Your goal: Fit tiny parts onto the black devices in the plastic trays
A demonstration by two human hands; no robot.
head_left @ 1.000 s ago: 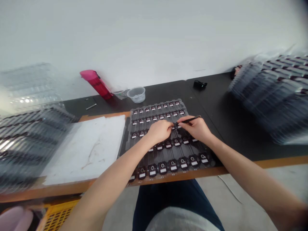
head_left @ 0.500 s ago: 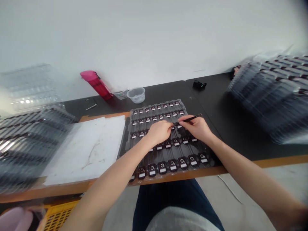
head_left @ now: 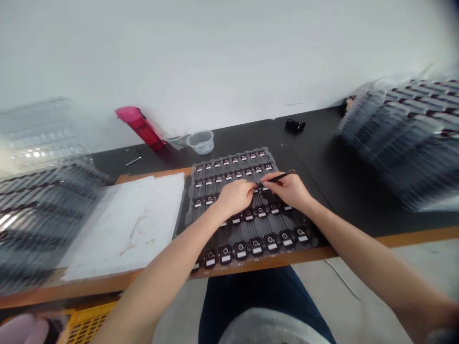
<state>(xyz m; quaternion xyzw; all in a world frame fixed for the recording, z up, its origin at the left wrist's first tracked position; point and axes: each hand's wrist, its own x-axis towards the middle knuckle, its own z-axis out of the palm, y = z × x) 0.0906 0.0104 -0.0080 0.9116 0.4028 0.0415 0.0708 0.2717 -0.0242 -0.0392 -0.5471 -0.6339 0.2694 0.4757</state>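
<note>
A clear plastic tray (head_left: 239, 239) lies at the table's front edge, holding rows of small dark parts (head_left: 256, 246), each with a ring and a white label. My right hand (head_left: 289, 190) grips slim black tweezers (head_left: 281, 177) like a pen, their tip pointing down-left at a part in the third row. My left hand (head_left: 236, 195) is closed over the same row, its fingertips beside that tip. What the left fingers pinch, if anything, is hidden. Both hands cover some parts in the middle rows.
Left of the tray lies a white board (head_left: 125, 224). Stacked trays stand at left (head_left: 46, 215) and right (head_left: 401, 143). At the back are a pink-red umbrella-like pouch (head_left: 141, 126), a clear tub (head_left: 201, 142), a metal rod (head_left: 133, 161) and a small black object (head_left: 295, 125). Below left sits a yellow crate (head_left: 89, 325).
My right hand has moved slightly left, and the tweezers' tip now reaches down to the part by my left fingertips. The left hand stays nearly in place; the view has shifted a little.
</note>
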